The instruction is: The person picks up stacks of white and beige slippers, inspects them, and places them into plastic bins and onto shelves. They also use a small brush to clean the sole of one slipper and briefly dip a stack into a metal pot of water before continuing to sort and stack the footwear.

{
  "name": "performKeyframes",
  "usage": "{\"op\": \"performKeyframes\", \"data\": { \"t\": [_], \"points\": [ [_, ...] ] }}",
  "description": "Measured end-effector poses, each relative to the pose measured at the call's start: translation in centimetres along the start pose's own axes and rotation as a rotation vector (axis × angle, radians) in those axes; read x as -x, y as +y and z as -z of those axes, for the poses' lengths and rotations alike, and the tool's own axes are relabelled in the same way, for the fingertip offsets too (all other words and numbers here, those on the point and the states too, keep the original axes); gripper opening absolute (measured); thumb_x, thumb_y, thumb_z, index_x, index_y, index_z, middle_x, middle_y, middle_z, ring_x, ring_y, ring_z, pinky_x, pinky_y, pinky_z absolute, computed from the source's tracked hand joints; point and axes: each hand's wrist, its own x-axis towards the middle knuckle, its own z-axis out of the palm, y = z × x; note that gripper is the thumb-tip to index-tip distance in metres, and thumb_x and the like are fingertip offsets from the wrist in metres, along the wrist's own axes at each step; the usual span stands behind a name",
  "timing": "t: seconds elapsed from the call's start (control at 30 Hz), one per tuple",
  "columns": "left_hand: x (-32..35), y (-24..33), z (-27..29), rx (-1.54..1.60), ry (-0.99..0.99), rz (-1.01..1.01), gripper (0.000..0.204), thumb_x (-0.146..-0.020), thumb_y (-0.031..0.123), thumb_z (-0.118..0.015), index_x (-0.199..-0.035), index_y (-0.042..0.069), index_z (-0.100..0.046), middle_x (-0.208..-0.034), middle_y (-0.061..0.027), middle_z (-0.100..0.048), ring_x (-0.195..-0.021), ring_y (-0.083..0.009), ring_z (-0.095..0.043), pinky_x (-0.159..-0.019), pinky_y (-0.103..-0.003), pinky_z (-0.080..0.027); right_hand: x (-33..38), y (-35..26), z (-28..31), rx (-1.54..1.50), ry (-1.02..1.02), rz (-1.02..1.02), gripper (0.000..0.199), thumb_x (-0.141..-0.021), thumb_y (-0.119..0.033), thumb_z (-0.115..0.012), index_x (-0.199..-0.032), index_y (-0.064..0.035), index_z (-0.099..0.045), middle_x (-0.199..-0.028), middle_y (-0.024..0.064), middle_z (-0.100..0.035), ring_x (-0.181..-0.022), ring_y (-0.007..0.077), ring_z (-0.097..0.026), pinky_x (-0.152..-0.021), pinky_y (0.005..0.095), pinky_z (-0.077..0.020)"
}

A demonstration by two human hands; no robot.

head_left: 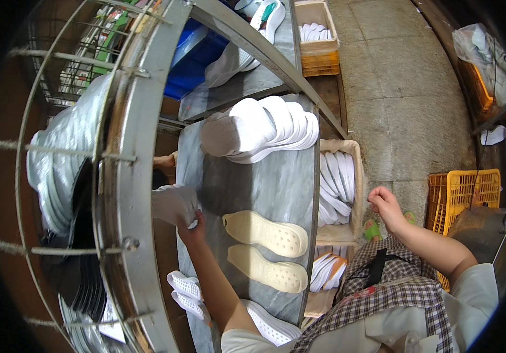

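My left hand [191, 230] grips the edge of a white shoe sole [177, 201] at the left edge of the grey worktop [211, 191]. A metal post hides the sole's far end. My right hand [387, 207] hangs in the air right of the worktop, fingers curled in, with nothing visible in them. Two cream soles with round holes [270, 233] lie side by side on the worktop, right of my left hand. Farther back, several white soles [276, 126] lean in an overlapping row. A white sole [269, 323] lies near my left forearm.
A metal post [141, 176] and wire rack [59, 152] stand at the left. Another person's hand [164, 160] shows behind the post. Lined crates of white soles [336, 182] stand along the worktop's right side. A yellow crate [473, 191] stands at the right.
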Motion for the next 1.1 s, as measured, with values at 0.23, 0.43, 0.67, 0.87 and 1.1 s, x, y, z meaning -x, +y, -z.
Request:
{"op": "performKeyframes", "data": {
  "t": [0.23, 0.43, 0.67, 0.87, 1.1],
  "points": [
    [21.5, -5.7, 0.6, 0.216, -0.130, 0.344, 0.047, -0.084, 0.033, -0.062, -0.122, 0.006, -0.052, -0.123, -0.0156, -0.053, -0.111, -0.0353, -0.049, -0.079, -0.044, -0.050, 0.5, -5.5, -7.7, 0.059, -0.559, 0.104, 0.038, -0.089, -0.020, -0.061, -0.122, -0.0060, -0.047, -0.107, 0.0068, -0.061, -0.099, 0.0136, -0.057, -0.085, 0.0263, -0.0443],
    [34.7, -14.8, 3.0, -0.105, -0.215, 0.388, 0.056, -0.083, 0.046, -0.052, -0.125, 0.010, -0.052, -0.115, -0.0129, -0.060, -0.099, -0.0358, -0.058, -0.070, -0.043, -0.051, 5.0, -9.3, -11.1, -0.030, -0.782, -0.335, 0.099, -0.080, -0.055, -0.063, -0.148, -0.0150, -0.003, -0.146, 0.0226, -0.023, -0.136, 0.0349, -0.023, -0.103, 0.0524, -0.0293],
    [36.4, -20.2, 2.4, -0.526, -0.692, 0.325, 0.054, -0.084, 0.026, -0.063, -0.126, -0.001, -0.043, -0.117, -0.0143, -0.055, -0.110, -0.0273, -0.055, -0.086, -0.046, -0.049, 9.6, -11.9, -5.0, -0.269, -0.655, -0.080, 0.104, -0.073, -0.025, -0.077, -0.146, -0.0038, -0.006, -0.144, 0.0157, -0.027, -0.133, 0.0250, -0.029, -0.108, 0.0371, -0.0249],
    [34.3, -21.6, -8.3, -0.584, -0.814, 0.116, 0.062, -0.088, 0.014, -0.058, -0.138, -0.002, -0.026, -0.131, -0.0155, -0.045, -0.118, -0.0262, -0.047, -0.099, -0.038, -0.040, 10.2, -12.2, -0.7, -0.342, -0.486, -0.077, 0.095, -0.076, -0.023, -0.074, -0.145, -0.0047, -0.011, -0.140, 0.0165, -0.033, -0.127, 0.0269, -0.037, -0.104, 0.0406, -0.0338],
    [32.2, -27.4, -17.1, -1.081, -0.892, 0.336, 0.046, -0.096, 0.025, -0.051, -0.130, -0.001, -0.036, -0.117, -0.0127, -0.054, -0.100, -0.0181, -0.055, -0.085, -0.031, -0.047, 11.1, -12.1, 3.3, -0.495, -0.328, -0.255, 0.074, -0.086, -0.043, -0.058, -0.142, -0.0096, -0.023, -0.137, 0.0170, -0.038, -0.127, 0.0352, -0.038, -0.097, 0.0606, -0.0347]
  ]
}}
